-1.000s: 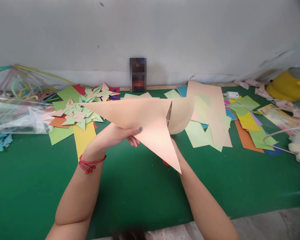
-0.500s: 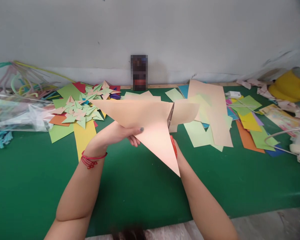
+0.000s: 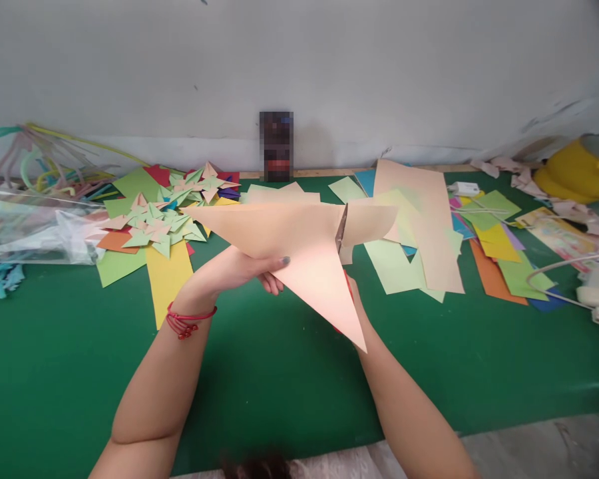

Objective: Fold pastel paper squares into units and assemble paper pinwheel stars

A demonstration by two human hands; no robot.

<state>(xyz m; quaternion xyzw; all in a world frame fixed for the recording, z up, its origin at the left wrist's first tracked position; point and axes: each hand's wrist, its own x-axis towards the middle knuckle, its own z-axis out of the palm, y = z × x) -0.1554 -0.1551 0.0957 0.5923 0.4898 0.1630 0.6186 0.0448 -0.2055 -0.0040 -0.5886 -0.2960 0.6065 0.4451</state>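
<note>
A peach sheet of paper is held up above the table, with a long point hanging down to the right. My left hand pinches its lower left edge, thumb on top and fingers underneath. Scissors stand at the paper's right part, a dark blade showing in a cut between the main piece and a flap. Their red handle is mostly behind the paper, gripped by my right hand, whose fingers are hidden there.
Folded paper stars lie on coloured sheets at the left, beside a clear plastic bag. Peach and green sheets lie to the right, near a white charger and cables. A pixelated upright object leans against the wall.
The paper's lower point has shifted slightly right. Less of the red handle shows beside the paper's edge, and a bit of red now shows below it. My left hand keeps its pinch.
</note>
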